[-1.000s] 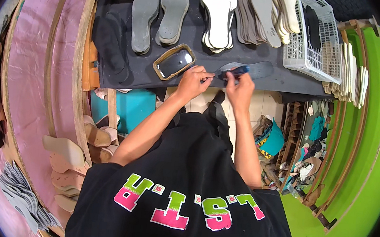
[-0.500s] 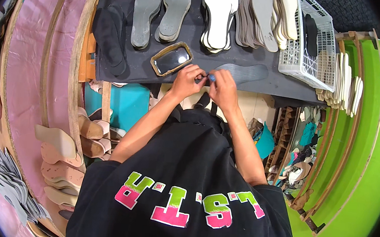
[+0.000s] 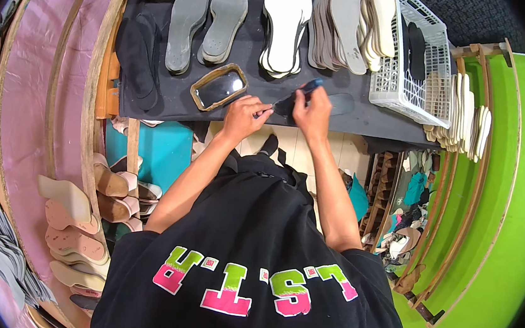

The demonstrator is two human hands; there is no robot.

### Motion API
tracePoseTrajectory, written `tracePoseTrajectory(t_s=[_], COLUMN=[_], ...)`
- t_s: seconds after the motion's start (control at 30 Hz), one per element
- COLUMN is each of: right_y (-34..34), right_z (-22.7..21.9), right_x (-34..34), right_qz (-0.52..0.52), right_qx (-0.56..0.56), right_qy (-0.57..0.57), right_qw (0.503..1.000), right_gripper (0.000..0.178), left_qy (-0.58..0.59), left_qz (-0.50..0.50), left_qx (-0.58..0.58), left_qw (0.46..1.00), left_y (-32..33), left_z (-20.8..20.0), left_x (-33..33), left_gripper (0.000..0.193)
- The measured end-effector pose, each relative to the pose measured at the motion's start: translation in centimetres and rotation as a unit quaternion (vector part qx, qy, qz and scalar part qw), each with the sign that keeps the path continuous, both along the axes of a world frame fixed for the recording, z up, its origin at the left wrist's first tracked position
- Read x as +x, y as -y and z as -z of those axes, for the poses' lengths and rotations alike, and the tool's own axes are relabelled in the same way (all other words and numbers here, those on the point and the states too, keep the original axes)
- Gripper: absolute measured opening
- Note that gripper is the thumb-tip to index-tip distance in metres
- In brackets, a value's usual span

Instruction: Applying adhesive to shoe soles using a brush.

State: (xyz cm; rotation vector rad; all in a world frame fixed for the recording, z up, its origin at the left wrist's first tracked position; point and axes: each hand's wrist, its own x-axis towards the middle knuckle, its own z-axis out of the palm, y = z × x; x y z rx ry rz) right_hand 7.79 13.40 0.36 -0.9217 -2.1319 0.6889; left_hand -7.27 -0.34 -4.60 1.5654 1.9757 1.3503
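My left hand is closed in a pinch over the table's front edge, beside a clear container with a brown, crusted rim. A small dark bit shows at its fingertips, too small to name. My right hand grips a slim tool with a blue handle. The handle's end sticks up above the fist, and its thin dark front part points left toward my left fingertips. Whether it touches them I cannot tell. Behind my right hand lies a dark grey insole, partly covered by it.
Grey insoles, a white insole stack and more grey ones line the dark table's back. A white plastic crate stands at the right. Black insoles lie left. Shelves with insoles and footwear flank me.
The hands were close together and are now apart, the right one with the blue handle raised. The whole view has shifted a little, so the table things sit farther left.
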Motion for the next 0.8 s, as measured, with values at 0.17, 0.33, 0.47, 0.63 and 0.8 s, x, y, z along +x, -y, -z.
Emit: tracePoseTrajectory(t_s=[0.17, 0.33, 0.47, 0.63, 0.8], right_y=[1.5, -0.5, 2.2, -0.9, -0.9], right_z=[0.1, 0.0, 0.0, -0.7, 0.4], right_x=[-0.7, -0.7, -1.2, 0.5, 0.9], right_qz=[-0.127, 0.026, -0.101, 0.032, 0.03], right_qx=[0.005, -0.075, 0.019, -0.078, 0.015], right_qy=[-0.002, -0.039, 0.005, -0.014, -0.024], right_qw=[0.992, 0.996, 0.995, 0.996, 0.999], right_gripper=[0.012, 0.009, 0.011, 0.01, 0.01], left_qy=[-0.032, -0.03, -0.05, -0.041, -0.038], left_qz=[-0.016, -0.023, -0.03, -0.033, -0.032], left_qx=[0.03, 0.014, 0.001, -0.02, -0.025], left_qw=[0.999, 0.999, 0.998, 0.998, 0.998], left_y=[-0.1, -0.3, -0.4, -0.4, -0.7], left_z=[0.5, 0.1, 0.0, -0.1, -0.2], left_x=[-0.1, 0.1, 0.2, 0.2, 0.2], left_gripper=[0.012, 0.008, 0.008, 0.008, 0.008])
